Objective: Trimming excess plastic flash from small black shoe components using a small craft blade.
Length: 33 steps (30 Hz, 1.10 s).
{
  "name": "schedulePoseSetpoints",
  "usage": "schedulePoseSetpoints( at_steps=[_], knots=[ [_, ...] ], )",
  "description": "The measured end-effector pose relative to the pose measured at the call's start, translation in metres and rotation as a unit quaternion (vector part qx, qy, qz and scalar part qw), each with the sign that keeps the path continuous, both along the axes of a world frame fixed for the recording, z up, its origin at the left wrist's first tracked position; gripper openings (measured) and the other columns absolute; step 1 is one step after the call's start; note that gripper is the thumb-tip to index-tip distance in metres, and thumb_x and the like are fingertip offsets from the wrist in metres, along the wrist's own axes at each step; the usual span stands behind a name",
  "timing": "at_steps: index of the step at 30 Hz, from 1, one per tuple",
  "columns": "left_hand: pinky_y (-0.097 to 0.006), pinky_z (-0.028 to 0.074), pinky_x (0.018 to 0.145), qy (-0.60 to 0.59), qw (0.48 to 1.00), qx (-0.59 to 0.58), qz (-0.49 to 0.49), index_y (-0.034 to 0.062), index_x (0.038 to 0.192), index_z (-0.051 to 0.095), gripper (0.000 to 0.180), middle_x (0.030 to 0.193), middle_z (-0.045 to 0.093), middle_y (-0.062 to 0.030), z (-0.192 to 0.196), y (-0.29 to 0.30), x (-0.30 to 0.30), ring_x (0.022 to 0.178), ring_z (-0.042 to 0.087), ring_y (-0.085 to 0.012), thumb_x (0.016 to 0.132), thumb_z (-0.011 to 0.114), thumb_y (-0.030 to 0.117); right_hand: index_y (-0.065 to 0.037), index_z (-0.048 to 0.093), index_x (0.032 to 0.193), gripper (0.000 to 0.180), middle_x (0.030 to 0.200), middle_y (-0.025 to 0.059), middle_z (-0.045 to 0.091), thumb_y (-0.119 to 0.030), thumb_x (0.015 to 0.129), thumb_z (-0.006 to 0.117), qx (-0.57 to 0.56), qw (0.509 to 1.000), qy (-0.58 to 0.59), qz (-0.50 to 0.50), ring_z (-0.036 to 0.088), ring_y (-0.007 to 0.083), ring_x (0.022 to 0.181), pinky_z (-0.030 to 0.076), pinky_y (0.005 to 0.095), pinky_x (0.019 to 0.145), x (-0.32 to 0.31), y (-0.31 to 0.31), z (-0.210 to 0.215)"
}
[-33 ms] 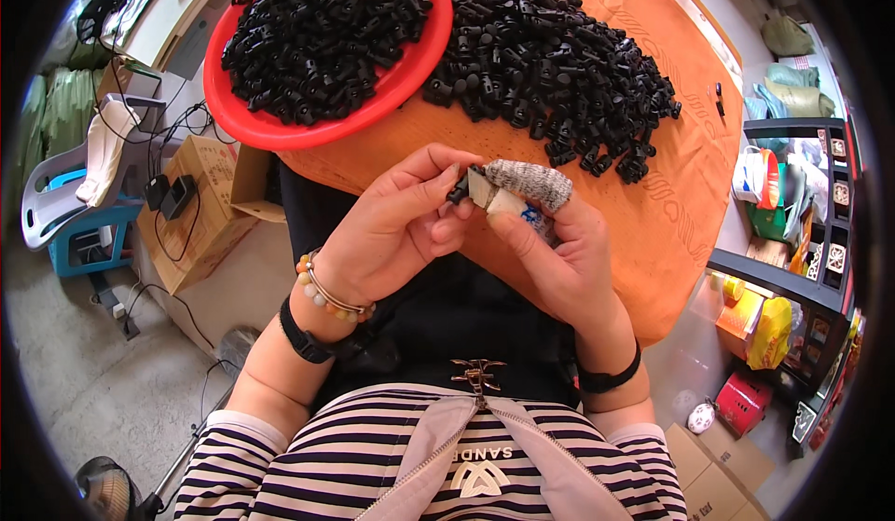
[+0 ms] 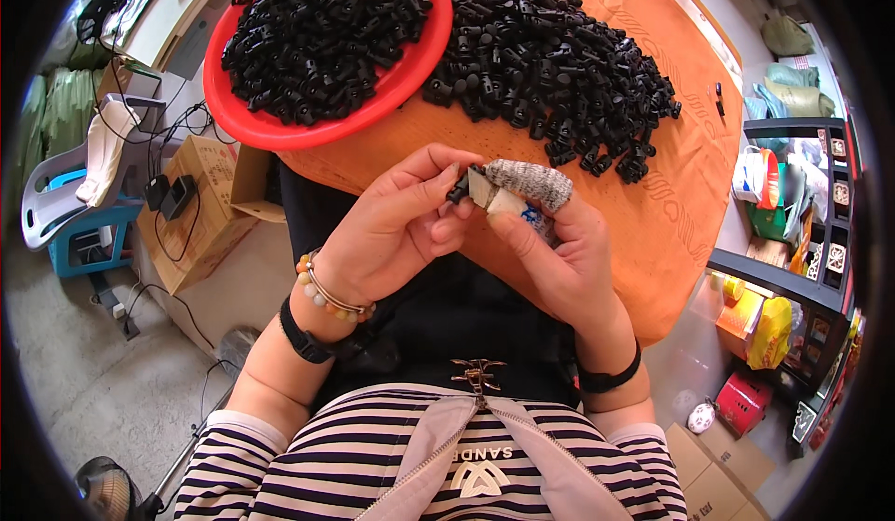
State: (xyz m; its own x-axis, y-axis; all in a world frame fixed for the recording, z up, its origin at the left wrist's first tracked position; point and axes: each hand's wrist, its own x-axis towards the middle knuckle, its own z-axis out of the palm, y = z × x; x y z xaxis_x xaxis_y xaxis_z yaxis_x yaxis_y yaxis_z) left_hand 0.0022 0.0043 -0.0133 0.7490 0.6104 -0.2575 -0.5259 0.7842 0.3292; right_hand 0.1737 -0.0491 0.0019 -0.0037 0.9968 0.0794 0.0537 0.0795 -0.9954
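Observation:
My left hand [image 2: 396, 209] pinches a small black plastic cord lock [image 2: 458, 191] between thumb and fingers. Against it, my right hand [image 2: 564, 251] grips a short, flat, greyish tool [image 2: 481, 188] whose body is wrapped in white material with blue marks. A grey knitted sleeve [image 2: 531, 182] covers the right index finger. The two hands meet above the near edge of the orange-covered table [image 2: 643, 251]. Beyond them lies a large heap of similar black cord locks [image 2: 559, 74]. More of these pieces fill a red basin [image 2: 280, 136] at the far left.
Two loose black pieces [image 2: 719, 99] lie near the table's right edge. To the left stand a cardboard box [image 2: 200, 209] with black adapters on it and a grey chair [image 2: 56, 195] over a blue stool [image 2: 84, 232]. A dark shelf rack [image 2: 783, 283] holds goods on the right.

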Motion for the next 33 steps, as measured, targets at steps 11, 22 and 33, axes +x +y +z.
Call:
schedulePoseSetpoints(
  at_steps=[11,22,33],
  knots=[
    [-0.018,0.038,0.054,0.022,1.000,0.008,0.018,0.0063,0.113,0.051,0.022,0.076,0.054,0.0011,0.000,0.000,0.001,0.059,0.048,-0.0053,0.094,0.047,0.017,0.000,0.053,0.114,0.035,0.081,0.0064,0.064,-0.009,0.082,0.063,-0.033,0.998,-0.046,0.014,0.049,0.0042,0.063,0.041,0.0186,0.055,0.000,-0.003,0.005],
    [-0.018,0.037,0.054,0.036,0.999,0.021,0.029,0.0064,0.112,0.051,0.021,0.079,0.055,0.0016,0.000,-0.001,0.001,0.061,0.050,-0.0054,0.094,0.046,0.016,0.000,0.055,0.112,0.032,0.082,0.0071,0.064,-0.011,0.083,0.062,-0.041,0.998,-0.046,0.010,0.054,0.0075,0.064,0.044,0.0216,0.059,-0.001,-0.002,0.009],
    [-0.019,0.037,0.055,0.021,0.999,0.020,0.017,0.0057,0.113,0.050,0.022,0.083,0.054,-0.0034,0.000,-0.001,0.001,0.061,0.045,-0.0069,0.094,0.046,0.015,0.003,0.052,0.116,0.032,0.094,0.0106,0.064,-0.010,0.087,0.057,-0.012,1.000,-0.015,-0.001,0.059,0.0105,0.083,0.046,0.0230,0.071,0.002,0.001,-0.004]
  ],
)
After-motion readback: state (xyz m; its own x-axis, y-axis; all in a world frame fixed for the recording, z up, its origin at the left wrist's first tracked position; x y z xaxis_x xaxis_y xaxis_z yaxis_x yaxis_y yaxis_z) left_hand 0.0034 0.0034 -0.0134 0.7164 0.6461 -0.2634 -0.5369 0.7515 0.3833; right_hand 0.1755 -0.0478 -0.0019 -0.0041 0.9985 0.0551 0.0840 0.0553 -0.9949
